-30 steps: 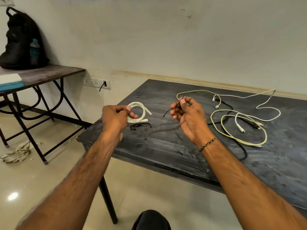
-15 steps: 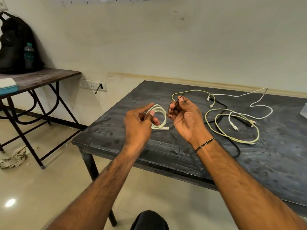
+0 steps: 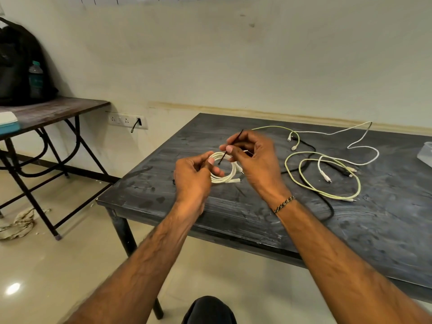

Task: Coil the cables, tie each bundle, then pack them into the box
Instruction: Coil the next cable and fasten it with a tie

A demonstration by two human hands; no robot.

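My left hand (image 3: 192, 177) grips a small coil of white cable (image 3: 225, 176) above the dark table (image 3: 385, 230). My right hand (image 3: 253, 157) pinches a thin black tie (image 3: 230, 148) and holds its lower end inside the coil's ring. To the right, loose cables lie tangled on the table: a yellow-green cable (image 3: 327, 194), a white cable (image 3: 363, 146) and a black cable (image 3: 329, 210). A clear plastic box (image 3: 425, 153) shows partly at the right edge.
A second table (image 3: 58, 111) at the left carries a black backpack (image 3: 16, 64), a bottle (image 3: 36, 79) and a teal book (image 3: 8, 123). A wall socket strip (image 3: 127, 119) sits low on the wall. A rag (image 3: 19, 222) lies on the tiled floor.
My left hand has carried the white coil rightwards to meet my right hand. My right hand has turned the black tie and put its end into the coil's ring.
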